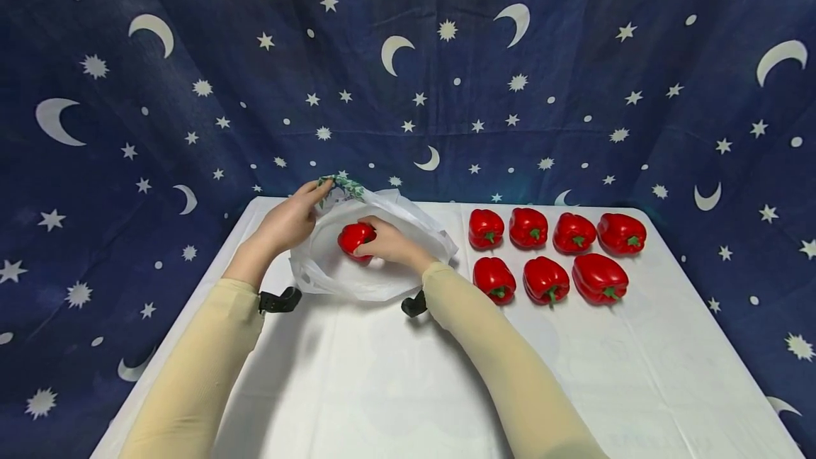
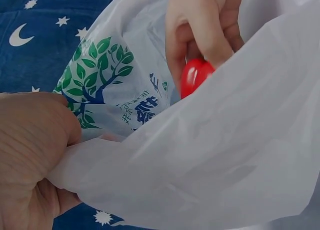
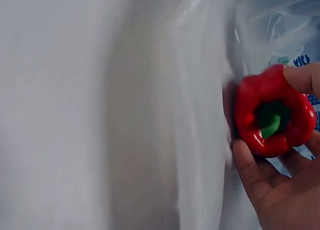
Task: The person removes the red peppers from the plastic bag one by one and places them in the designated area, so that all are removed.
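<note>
A white plastic bag (image 1: 376,261) with a green tree print lies open on the table. My left hand (image 1: 290,222) pinches its upper rim and holds the mouth up; the bag (image 2: 200,155) and that hand (image 2: 30,155) fill the left wrist view. My right hand (image 1: 389,243) reaches into the bag's mouth, gripping a red bell pepper (image 1: 354,238). In the right wrist view the pepper (image 3: 272,113) shows its green stem, with my right hand (image 3: 282,190) curled round it against the bag (image 3: 200,115). The same pepper (image 2: 194,76) also shows in the left wrist view.
Several more red bell peppers (image 1: 548,253) lie in two rows on the right half of the white table (image 1: 382,388). A dark blue cloth with moons and stars (image 1: 408,69) hangs behind and at both sides.
</note>
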`<state>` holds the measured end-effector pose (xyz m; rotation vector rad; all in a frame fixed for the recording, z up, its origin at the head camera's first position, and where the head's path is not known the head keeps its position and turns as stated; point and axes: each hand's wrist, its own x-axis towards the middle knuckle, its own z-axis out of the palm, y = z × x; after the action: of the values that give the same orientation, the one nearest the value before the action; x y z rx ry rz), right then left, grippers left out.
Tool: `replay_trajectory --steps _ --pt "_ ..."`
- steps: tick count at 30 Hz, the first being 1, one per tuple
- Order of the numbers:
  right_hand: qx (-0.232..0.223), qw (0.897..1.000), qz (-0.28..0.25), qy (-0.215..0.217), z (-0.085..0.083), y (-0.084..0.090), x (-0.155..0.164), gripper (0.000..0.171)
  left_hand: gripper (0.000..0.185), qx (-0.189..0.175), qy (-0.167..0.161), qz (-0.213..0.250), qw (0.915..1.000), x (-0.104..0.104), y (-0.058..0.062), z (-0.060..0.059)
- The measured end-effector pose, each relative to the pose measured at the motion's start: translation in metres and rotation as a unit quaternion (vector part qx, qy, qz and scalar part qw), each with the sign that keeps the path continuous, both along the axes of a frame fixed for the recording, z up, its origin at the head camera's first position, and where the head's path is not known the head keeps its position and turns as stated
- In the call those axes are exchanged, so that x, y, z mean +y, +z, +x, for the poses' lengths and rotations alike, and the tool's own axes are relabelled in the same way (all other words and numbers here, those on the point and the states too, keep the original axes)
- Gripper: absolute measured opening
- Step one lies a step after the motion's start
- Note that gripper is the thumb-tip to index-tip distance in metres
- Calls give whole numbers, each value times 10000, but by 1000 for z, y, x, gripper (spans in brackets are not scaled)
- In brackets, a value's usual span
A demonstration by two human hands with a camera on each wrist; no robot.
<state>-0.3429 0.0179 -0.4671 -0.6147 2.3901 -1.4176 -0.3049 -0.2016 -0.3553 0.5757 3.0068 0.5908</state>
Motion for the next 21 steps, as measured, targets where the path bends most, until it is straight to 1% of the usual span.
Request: replay_trajectory --steps 3,6,13,15,21 --pt "76 9998 143 101 2 1 7 74 66 -6 -4 -24 10000 -1 0 0" --pt "48 9996 198 214 5 2 13 73 66 11 -28 -30 10000 -1 -1 1" --pt "-115 9988 285 392 14 5 23 69 66 41 -51 -29 10000 -2 0 3" --pt "-183 9984 229 474 17 7 26 69 66 31 -49 -38 10000 -2 0 4" --pt "-387 9967 292 654 28 14 35 67 69 -39 -86 -63 9999 0 2 5"
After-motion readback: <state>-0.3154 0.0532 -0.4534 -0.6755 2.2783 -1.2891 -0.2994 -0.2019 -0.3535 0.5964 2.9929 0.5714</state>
